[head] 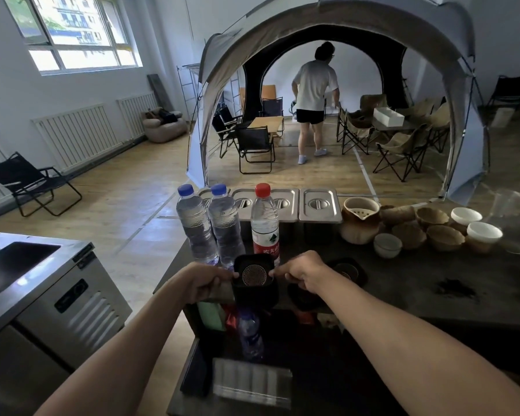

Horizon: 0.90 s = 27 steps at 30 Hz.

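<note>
A black square holder (255, 291) with a round gold patterned disc inside is held up in front of me over the dark counter's (433, 271) near edge. My left hand (206, 280) pinches its left rim and my right hand (302, 271) pinches its right rim. A second black piece with a similar gold disc (347, 270) lies on the counter just behind my right hand, partly hidden by it.
Two blue-capped bottles (197, 226) and a red-capped bottle (264, 226) stand behind the holder, before steel lidded pans (320, 205). Ceramic cups and bowls (412, 232) sit at the right. A small bottle (249, 334) stands on a lower shelf. A steel sink unit (42, 283) is at left.
</note>
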Motion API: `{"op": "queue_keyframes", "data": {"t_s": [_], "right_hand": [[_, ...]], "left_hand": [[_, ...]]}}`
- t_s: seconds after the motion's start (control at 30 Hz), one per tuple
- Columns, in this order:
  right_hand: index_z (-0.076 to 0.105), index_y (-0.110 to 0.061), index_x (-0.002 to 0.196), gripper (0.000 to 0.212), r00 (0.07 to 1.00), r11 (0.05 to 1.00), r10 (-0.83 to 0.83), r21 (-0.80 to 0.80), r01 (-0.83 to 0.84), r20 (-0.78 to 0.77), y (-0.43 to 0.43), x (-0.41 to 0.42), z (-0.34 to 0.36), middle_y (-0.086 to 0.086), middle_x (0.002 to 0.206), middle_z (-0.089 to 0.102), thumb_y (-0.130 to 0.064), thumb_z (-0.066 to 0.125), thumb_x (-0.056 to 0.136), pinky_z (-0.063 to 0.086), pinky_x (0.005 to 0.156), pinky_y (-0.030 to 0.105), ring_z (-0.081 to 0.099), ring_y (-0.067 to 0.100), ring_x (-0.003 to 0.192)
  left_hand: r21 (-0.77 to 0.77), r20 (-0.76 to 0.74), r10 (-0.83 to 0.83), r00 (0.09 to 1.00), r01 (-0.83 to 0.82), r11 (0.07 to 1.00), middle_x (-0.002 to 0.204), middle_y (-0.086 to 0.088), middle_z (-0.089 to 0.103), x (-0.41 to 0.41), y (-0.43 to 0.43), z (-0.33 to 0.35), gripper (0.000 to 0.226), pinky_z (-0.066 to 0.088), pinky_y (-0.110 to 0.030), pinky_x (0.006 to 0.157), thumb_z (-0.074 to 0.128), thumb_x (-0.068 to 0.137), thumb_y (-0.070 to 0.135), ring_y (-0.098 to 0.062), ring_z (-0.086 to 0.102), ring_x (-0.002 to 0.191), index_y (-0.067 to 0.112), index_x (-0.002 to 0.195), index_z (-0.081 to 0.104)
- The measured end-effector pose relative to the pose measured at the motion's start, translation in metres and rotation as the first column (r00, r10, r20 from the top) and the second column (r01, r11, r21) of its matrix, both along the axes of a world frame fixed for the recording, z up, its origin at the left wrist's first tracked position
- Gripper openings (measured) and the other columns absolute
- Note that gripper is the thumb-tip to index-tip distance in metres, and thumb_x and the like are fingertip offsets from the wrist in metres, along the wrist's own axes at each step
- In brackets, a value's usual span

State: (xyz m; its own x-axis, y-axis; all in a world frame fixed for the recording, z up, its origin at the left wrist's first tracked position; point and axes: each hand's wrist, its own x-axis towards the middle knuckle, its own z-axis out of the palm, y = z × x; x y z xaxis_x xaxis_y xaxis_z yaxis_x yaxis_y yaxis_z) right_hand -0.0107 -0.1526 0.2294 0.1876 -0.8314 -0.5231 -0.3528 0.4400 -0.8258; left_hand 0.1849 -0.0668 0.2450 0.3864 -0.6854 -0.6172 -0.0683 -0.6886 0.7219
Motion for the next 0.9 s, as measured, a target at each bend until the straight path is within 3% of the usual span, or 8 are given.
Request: {"op": "queue_keyframes", "data": {"t_s": [0.2,0.33,0.4,0.47,0.57,0.73,0.8,0.9], "right_hand": [[0.072,0.001,0.085,0.020,0.984,0.994,0.060,-0.083,-0.075,-0.170,-0.005,0.007,-0.012,0.008,0.067,0.070,-0.002,0.083,0.069,0.042,0.038,0.017,0.063,0.012,0.048],[0.075,-0.006,0.079,0.020,0.905,0.933,0.163,-0.237,-0.271,-0.392,-0.010,-0.004,0.004,0.005,0.063,0.074,-0.014,0.087,0.066,0.061,0.067,0.032,0.072,0.014,0.060],[0.075,-0.014,0.074,0.020,0.851,0.878,0.148,-0.329,-0.347,-0.504,-0.014,-0.022,0.017,-0.001,0.059,0.073,-0.026,0.088,0.065,0.060,0.072,0.033,0.072,0.011,0.060],[0.074,-0.020,0.080,0.026,0.773,0.843,0.059,-0.383,-0.377,-0.631,-0.015,-0.042,0.029,-0.002,0.073,0.075,-0.037,0.087,0.066,0.059,0.075,0.034,0.072,0.016,0.073],[0.069,-0.021,0.095,0.044,0.611,0.854,0.081,-0.261,-0.450,-0.787,-0.007,-0.059,0.029,0.001,0.096,0.069,-0.049,0.085,0.065,0.053,0.075,0.033,0.066,0.022,0.092],[0.064,-0.020,0.105,0.049,0.559,0.871,0.077,-0.217,-0.441,-0.826,0.006,-0.053,0.013,0.003,0.106,0.066,-0.045,0.085,0.068,0.043,0.067,0.033,0.063,0.023,0.099],[0.063,-0.019,0.106,0.044,0.552,0.866,0.036,-0.250,-0.433,-0.833,0.006,-0.051,0.010,0.003,0.106,0.066,-0.038,0.084,0.072,0.043,0.066,0.034,0.063,0.023,0.099],[0.066,-0.018,0.103,0.034,0.608,0.867,-0.012,-0.311,-0.390,-0.794,0.004,-0.055,0.010,0.003,0.104,0.068,-0.032,0.081,0.077,0.045,0.067,0.034,0.064,0.024,0.097]], "left_hand": [[0.170,0.056,-0.165,0.985,0.154,0.973,0.029,0.006,0.048,0.005,-0.017,-0.009,0.028,0.029,-0.013,0.024,0.056,0.097,0.017,-0.002,0.042,0.020,0.011,0.069,0.053],[0.241,0.136,-0.312,0.940,0.274,0.931,0.032,0.002,0.052,0.004,-0.019,-0.004,0.043,0.036,-0.014,0.028,0.056,0.098,0.017,-0.008,0.046,0.023,0.009,0.056,0.060],[0.061,0.325,-0.167,0.931,0.156,0.986,0.043,-0.001,0.053,0.007,-0.015,0.001,0.029,0.031,-0.015,0.030,0.076,0.082,0.014,-0.012,0.043,0.032,0.011,0.058,0.060],[-0.262,0.430,0.070,0.900,0.050,0.964,0.049,-0.001,0.054,0.006,-0.006,0.006,0.023,0.029,-0.015,0.032,0.083,0.072,0.008,-0.011,0.043,0.037,0.012,0.064,0.062],[-0.470,0.233,0.047,0.971,0.069,0.880,0.051,-0.002,0.065,-0.028,0.011,0.012,0.018,0.034,-0.014,0.032,0.086,0.068,0.010,-0.007,0.049,0.034,0.011,0.073,0.069],[-0.146,0.079,-0.382,0.921,0.390,0.909,0.067,-0.002,0.075,-0.120,0.018,-0.030,0.011,0.026,-0.012,0.030,0.060,0.095,0.018,-0.006,0.059,0.037,0.011,0.087,0.063],[-0.072,0.026,-0.382,0.924,0.383,0.921,0.071,-0.001,0.076,-0.138,0.015,-0.051,0.019,0.023,-0.012,0.032,0.047,0.101,0.023,-0.006,0.061,0.039,0.010,0.100,0.061],[-0.131,-0.135,-0.178,0.975,0.161,0.978,0.078,-0.005,0.075,-0.151,0.010,-0.068,0.031,0.020,-0.013,0.032,0.044,0.104,0.025,-0.004,0.058,0.036,0.002,0.115,0.063]]}}
